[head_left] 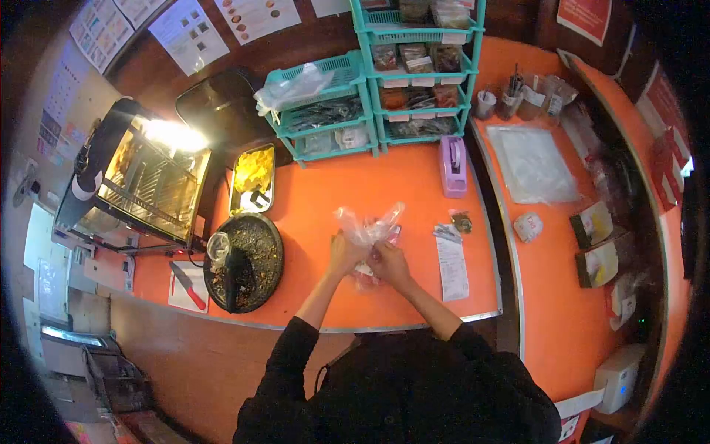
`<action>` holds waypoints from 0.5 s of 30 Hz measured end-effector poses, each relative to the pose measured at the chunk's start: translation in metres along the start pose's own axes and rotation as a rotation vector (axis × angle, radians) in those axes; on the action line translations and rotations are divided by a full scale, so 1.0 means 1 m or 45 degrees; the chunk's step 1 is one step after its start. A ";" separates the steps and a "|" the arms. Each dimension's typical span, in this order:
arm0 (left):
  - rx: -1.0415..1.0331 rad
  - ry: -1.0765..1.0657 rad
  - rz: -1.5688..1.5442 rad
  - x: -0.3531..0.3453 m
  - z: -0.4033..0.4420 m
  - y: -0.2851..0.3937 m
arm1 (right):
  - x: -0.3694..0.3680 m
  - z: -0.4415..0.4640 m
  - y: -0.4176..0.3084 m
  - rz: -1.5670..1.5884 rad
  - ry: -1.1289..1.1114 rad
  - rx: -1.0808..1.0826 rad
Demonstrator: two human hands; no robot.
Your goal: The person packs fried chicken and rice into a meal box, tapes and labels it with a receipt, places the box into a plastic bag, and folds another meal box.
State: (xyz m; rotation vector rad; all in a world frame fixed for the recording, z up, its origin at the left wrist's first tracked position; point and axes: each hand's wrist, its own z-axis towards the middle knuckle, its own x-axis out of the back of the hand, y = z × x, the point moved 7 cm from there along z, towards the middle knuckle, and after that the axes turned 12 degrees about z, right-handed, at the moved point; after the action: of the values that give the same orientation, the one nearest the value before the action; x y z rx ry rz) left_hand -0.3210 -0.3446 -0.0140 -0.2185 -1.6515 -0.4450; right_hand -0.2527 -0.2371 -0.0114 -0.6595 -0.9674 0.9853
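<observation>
A clear plastic bag [367, 228] with something red and white inside stands on the orange counter between my hands. My left hand [345, 251] grips the bag's left side near its top, fingers closed. On the other side, my right hand [387, 260] pinches the bag's gathered plastic. The two ends of the bag's top spread upward like handles. What exactly lies inside the bag is partly hidden by my hands. To the right lie a paper receipt [452, 268] and a small packet [461, 222].
A round dark tray [272, 285] and a metal tray of yellow pieces [253, 174] are at left, near a red-handled knife [190, 288] and lit display case [151, 185]. Green racks [373, 137] and a purple tape dispenser [453, 169] stand behind.
</observation>
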 end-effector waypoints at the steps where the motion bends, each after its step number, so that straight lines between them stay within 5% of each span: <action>1: 0.054 0.118 -0.146 0.008 -0.007 0.002 | -0.002 -0.001 0.001 -0.053 -0.017 -0.091; 6: 0.236 0.353 -0.465 0.000 -0.019 -0.008 | -0.004 -0.007 -0.022 -0.237 0.110 0.002; 9: 0.106 0.359 -0.135 -0.020 -0.013 -0.010 | -0.006 -0.014 -0.021 -0.312 0.144 0.084; 11: 0.773 0.162 -0.935 -0.002 -0.039 -0.018 | -0.008 -0.014 -0.021 -0.295 0.138 0.095; 15: 0.759 0.356 -1.410 -0.077 -0.027 -0.045 | 0.006 -0.010 -0.018 0.081 0.291 -0.083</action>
State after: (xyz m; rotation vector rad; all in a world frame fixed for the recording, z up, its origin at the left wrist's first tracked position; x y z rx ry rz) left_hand -0.3035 -0.3878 -0.0951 1.1993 -1.4279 -0.7206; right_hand -0.2353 -0.2398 0.0014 -0.8431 -0.7832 0.9145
